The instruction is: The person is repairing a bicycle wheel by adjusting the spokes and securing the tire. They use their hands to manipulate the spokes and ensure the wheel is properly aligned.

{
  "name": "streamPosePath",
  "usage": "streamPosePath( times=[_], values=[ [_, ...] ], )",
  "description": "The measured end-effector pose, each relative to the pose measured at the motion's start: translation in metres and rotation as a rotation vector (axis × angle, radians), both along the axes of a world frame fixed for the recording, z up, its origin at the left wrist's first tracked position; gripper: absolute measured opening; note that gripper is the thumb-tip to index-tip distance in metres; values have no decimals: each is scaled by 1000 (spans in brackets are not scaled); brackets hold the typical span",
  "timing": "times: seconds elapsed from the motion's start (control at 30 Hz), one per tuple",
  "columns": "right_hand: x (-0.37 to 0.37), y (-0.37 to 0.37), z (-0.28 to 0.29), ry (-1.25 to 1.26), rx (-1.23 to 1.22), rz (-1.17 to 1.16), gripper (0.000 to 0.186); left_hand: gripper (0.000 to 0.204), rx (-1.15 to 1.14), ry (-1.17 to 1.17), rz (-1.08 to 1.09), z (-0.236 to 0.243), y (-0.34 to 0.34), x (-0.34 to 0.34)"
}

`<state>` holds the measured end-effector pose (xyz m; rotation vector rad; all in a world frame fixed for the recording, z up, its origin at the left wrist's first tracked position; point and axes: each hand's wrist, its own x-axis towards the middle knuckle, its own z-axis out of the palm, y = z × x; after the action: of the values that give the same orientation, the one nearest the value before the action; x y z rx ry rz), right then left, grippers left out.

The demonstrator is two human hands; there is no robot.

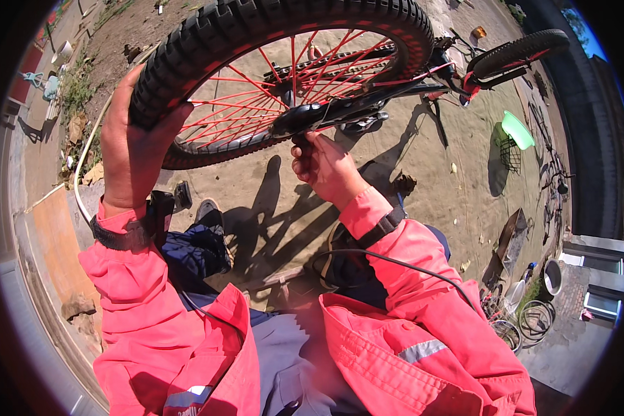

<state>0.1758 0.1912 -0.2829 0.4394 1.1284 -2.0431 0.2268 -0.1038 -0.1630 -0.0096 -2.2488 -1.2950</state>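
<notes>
A bicycle wheel with a knobby black tyre (pixel 208 52) and red spokes (pixel 246 97) fills the upper middle. My left hand (pixel 133 142) is wrapped round the tyre at its left side, thumb toward the spokes. The black frame end (pixel 298 123) covers the wheel's axle. Just below it my right hand (pixel 329 170) has its fingers curled and pinched close to the axle end; something small and dark at the fingertips is too hidden to name. A chain (pixel 360 59) shows behind the spokes. At the upper right is the bicycle's other wheel (pixel 523 54).
A light green basin (pixel 517 130) rests on a black wire basket (pixel 510 157) at the right. A pale hose (pixel 84 163) curves along the left. Coiled tubing (pixel 536 319) and a round bowl (pixel 552 277) lie lower right. My shoe (pixel 210 213) stands below the wheel.
</notes>
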Motion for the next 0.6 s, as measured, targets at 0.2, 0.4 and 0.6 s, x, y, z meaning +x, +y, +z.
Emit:
streamPosePath(
  times=[0.2, 0.4, 0.6],
  values=[
    [0, 0, -4, 2, -22, -18, 26, 61, 25, -19, -19, 1, 1, 2],
    [0, -2, -2, 2, -29, -42, 23, 59, -8, -19, -5, 2, 2, 1],
    [0, -3, 1, 36, -16, -83, 20, 58, 22, -3, -5, 1, 4, 0]
  ],
)
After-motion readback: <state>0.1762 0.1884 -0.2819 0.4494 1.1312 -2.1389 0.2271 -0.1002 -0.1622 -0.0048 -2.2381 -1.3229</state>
